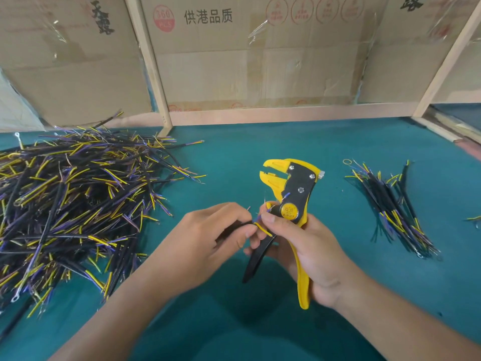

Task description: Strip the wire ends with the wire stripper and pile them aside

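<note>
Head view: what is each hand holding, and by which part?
The right hand grips the yellow-and-black wire stripper by its handles. The left hand pinches a black-sheathed wire near its yellow and purple ends.

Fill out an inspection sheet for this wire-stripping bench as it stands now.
Surface: teal bench top, matte, bare in the middle.
Job's things: yellow and black wire stripper, jaws up and open; one cable piece with yellow and purple cores held beside it.
Clutter: nothing seen beyond the wire stock.
Hands: left hand pinches the cable piece; right hand grips the stripper handles, its thumb and fingertips on the cores.
Cables: large wire pile at left; small wire bundle at right; stripped or not, cannot tell.
Surroundings: cardboard panels with printed characters in a wooden frame behind the bench.
</note>
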`<state>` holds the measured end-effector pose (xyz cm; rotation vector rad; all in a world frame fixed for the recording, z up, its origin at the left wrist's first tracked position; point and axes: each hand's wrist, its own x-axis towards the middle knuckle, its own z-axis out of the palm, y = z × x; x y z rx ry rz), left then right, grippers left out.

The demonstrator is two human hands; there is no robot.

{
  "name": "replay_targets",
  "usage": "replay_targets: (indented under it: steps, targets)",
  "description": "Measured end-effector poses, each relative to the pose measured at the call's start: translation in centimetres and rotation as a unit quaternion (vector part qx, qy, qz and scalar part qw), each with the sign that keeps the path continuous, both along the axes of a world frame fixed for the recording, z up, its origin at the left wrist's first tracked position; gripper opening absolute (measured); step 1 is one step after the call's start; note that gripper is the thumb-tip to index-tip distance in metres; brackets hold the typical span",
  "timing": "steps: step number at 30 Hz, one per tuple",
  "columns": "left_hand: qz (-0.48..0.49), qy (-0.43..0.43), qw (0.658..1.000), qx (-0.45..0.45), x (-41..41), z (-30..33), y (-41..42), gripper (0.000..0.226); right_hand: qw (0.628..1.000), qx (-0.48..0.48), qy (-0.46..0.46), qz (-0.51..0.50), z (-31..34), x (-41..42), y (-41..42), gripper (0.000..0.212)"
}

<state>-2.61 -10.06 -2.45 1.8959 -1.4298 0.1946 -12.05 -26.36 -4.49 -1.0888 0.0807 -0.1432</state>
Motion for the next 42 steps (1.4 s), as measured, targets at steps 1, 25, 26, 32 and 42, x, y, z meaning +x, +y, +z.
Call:
replay_targets:
  steps: [1, 25, 26, 32, 42]
  targets:
    - [-0.009, 0.018, 1.000, -0.003, -0.1, -0.1, -0.1, 0.009, 1.000, -0.006, -0.001, -0.007, 0.0, 0.0, 0.0, 0.008]
    - [0.055, 0.039, 0.998, 0.001, -0.3, -0.1, -0.1, 0.019, 0.995, -0.053, -0.026, -0.078, 0.1, 0.7, -2.2, 0.008]
    - [0.056, 0.041, 0.998, 0.000, -0.3, -0.1, -0.1, 0.019, 0.996, -0.049, -0.025, -0.074, 0.1, 0.7, -2.2, 0.007]
    - [0.066, 0.066, 0.995, -0.022, -0.3, 0.2, -0.1, 0.016, 0.999, 0.004, -0.032, -0.011, 0.2, 0.5, -1.9, 0.018]
    - [-0.002, 0.142, 0.989, -0.032, -1.2, -0.1, -0.6, 0.014, 0.998, -0.021, -0.051, -0.018, 0.1, 0.1, -0.5, 0.007]
